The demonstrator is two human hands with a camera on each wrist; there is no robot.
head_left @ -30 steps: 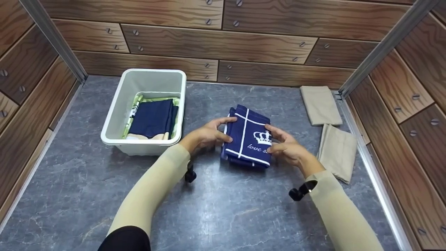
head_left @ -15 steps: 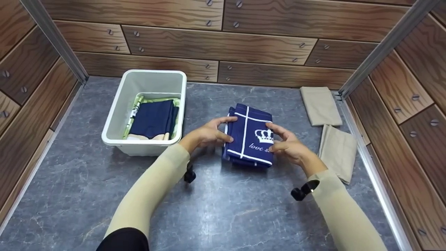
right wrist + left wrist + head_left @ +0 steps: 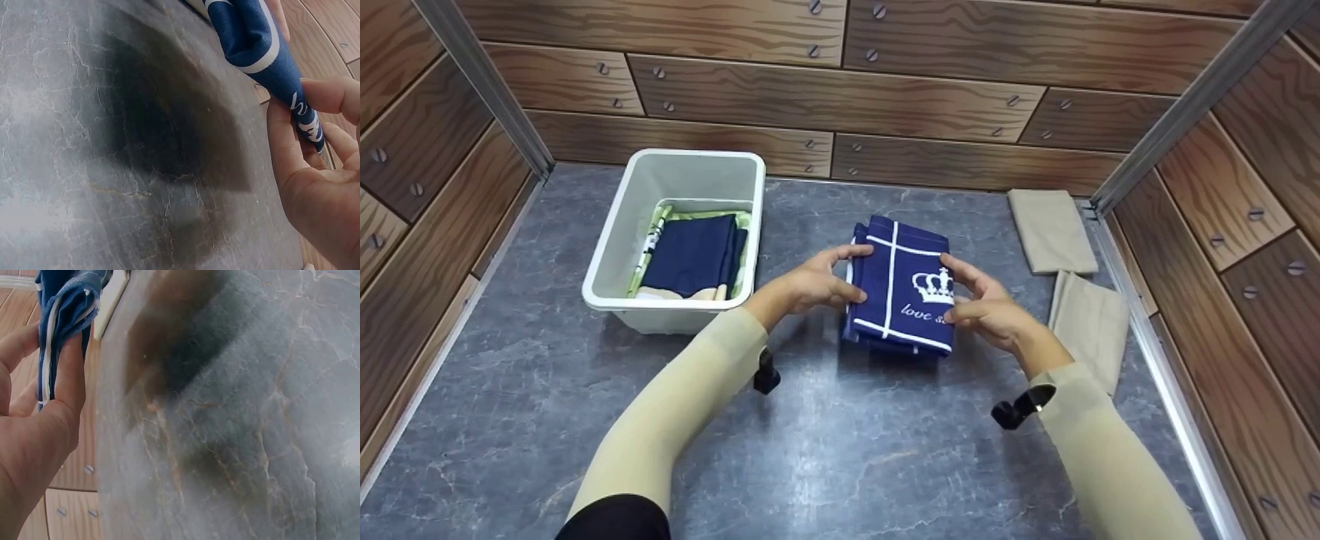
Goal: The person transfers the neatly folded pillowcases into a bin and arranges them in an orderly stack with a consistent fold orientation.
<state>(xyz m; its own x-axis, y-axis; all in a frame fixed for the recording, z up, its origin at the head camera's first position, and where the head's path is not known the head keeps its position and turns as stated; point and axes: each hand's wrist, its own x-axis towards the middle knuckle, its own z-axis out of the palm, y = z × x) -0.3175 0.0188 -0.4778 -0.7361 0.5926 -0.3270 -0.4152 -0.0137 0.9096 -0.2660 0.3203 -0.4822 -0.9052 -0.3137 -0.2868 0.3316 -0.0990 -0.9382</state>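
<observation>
A folded navy cloth [image 3: 889,281] with white lines, a white crown and lettering is held between both hands, raised off the grey marbled surface. My left hand [image 3: 814,285] pinches its left edge, thumb on top and other fingers underneath. On the opposite edge, my right hand [image 3: 982,304] grips it the same way, partly covering the lettering. The left wrist view shows the cloth's layered folds [image 3: 67,315] between thumb and fingers. In the right wrist view, the cloth [image 3: 253,45] narrows into the right hand's pinch [image 3: 320,146].
A pale grey bin [image 3: 675,304] at the left holds a folded dark navy cloth [image 3: 690,255] over green-patterned and cream ones. Two folded beige cloths [image 3: 1054,232] lie by the right wall. Wood-patterned walls [image 3: 840,97] enclose the surface on three sides.
Both hands have carried the navy cloth slightly up and to the right, keeping their grip on its two edges. The bin and beige cloths stay where they were.
</observation>
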